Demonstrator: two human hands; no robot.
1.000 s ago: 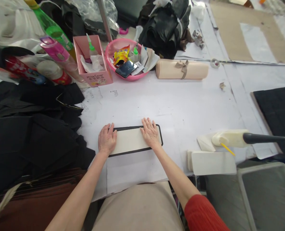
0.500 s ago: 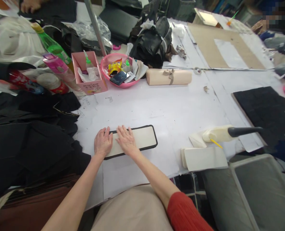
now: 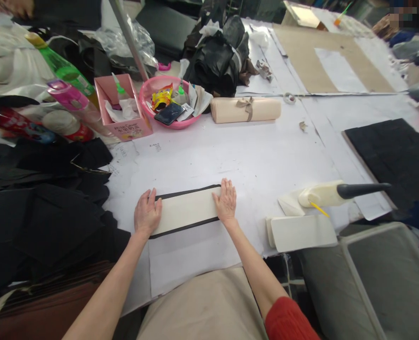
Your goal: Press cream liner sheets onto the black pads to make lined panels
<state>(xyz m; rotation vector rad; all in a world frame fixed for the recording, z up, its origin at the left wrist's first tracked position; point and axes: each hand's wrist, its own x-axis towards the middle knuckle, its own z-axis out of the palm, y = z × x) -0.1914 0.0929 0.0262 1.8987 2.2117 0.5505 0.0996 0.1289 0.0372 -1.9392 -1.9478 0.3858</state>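
A long cream-coloured panel (image 3: 188,210) with a black border lies flat on the white-covered table (image 3: 202,255) in front of me. My left hand (image 3: 148,215) rests flat over its left end, fingers extended. Over the right end lies my right hand (image 3: 226,200), also flat with its fingers stretched out. Both hands cover the panel's short ends, so its corners are hidden. Neither hand grips anything.
To the right are a stack of cream panels (image 3: 303,233) and a cream bottle-like container (image 3: 320,192) with a black handle. Black sheets (image 3: 49,222) pile up at left. Behind stand a pink box (image 3: 131,130), a pink basket (image 3: 181,125) and a peach roll (image 3: 226,111).
My right hand has slid right, from near the panel's middle to its right end. My left hand has stayed on the left end. The camera view has shifted slightly.
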